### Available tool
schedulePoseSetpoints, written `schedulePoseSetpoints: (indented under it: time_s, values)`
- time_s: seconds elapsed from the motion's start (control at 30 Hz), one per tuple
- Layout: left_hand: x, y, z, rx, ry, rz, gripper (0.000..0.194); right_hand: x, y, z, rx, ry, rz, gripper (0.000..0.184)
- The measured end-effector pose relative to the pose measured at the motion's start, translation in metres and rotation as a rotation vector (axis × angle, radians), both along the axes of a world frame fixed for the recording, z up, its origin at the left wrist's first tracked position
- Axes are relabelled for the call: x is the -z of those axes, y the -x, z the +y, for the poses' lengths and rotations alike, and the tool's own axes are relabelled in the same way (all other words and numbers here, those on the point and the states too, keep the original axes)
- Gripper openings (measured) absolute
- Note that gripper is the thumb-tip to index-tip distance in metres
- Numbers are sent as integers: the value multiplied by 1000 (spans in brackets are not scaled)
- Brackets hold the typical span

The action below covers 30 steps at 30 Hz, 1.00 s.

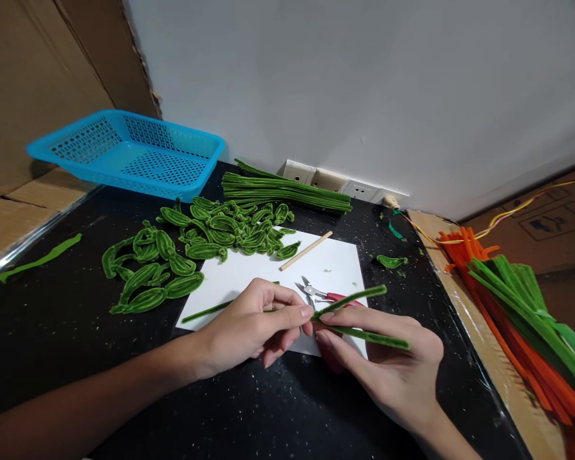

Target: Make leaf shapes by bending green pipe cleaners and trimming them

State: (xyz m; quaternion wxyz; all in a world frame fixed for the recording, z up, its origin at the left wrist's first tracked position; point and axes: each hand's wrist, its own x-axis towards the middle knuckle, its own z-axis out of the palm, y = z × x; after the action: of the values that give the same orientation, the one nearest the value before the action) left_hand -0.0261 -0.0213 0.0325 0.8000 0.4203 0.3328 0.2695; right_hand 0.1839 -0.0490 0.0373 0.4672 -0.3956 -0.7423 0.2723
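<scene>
Both hands meet over a sheet of white paper (338, 255), pinching green pipe cleaners (359, 297). My left hand (256, 322) is closed with thumb and index finger at the point where the stems come together. Close beside it, my right hand (393, 361) grips the same stems; two ends spread out to the right in a V. Another green length (206, 312) shows on the paper behind my left hand. Wire cutters (316, 292) with red handles lie just beyond the fingers, partly hidden. A thin wooden stick (305, 251) rests farther back on the paper.
Many leaf-shaped green pieces (220, 230) are heaped at the left and back. A bundle of green pipe cleaners (287, 193) lies by the wall sockets (359, 190). A blue basket (124, 182) stands back left. Orange stems (498, 319) and green stems (531, 306) lie at right.
</scene>
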Motion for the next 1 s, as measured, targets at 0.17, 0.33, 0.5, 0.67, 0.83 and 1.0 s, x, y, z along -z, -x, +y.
schedulePoseSetpoints:
  time_s: [0.17, 0.33, 0.5, 0.67, 0.83, 1.0]
  values:
    - [1, 0, -2, 11, -38, -1, 31, 1, 0, 3, -16, 61, 19, 17]
    - [1, 1, -4, 15, -104, 46, 29, 4, -2, 4, -8, 77, 16, 16]
    - [-3, 0, -4, -15, -160, 93, 25, 2, -2, 5, -59, 29, 65, 18]
    - [-5, -1, -4, -75, -251, 120, 20, -2, 0, 5, -22, 89, 70, 10]
    - [-4, -1, -4, -69, -257, 111, 17, -3, 1, 5, -20, 153, 76, 6]
    - [-4, 0, -6, -68, -237, 70, 16, 3, 5, 0, -46, 309, 233, 7]
